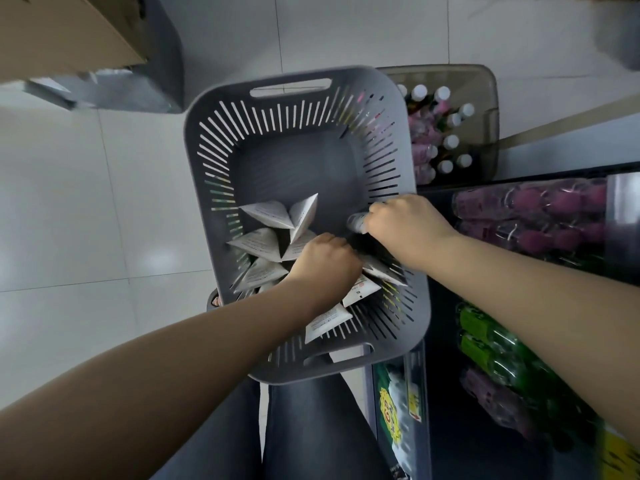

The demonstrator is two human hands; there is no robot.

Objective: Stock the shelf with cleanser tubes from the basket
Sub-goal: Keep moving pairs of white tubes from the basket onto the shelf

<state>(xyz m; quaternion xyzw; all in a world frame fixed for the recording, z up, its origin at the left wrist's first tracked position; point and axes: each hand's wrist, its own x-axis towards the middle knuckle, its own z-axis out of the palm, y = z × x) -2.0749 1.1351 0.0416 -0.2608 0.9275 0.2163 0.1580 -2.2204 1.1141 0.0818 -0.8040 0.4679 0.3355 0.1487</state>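
Observation:
A grey slotted basket (221, 133) sits on the floor below me. Several white cleanser tubes (273, 213) lie in its near half, their flat crimped ends up. My left hand (322, 261) is down among the tubes with its fingers curled into the pile; what it grips is hidden. My right hand (405, 226) is by the basket's right wall, closed around a white tube (356, 223) whose end sticks out to the left of the fist.
A brown bin (488, 98) of white-capped bottles stands behind the basket on the right. Dark shelving (519, 178) with pink and green packaged bottles runs down the right side. A cardboard box (69, 32) is at the top left. White floor tiles lie to the left.

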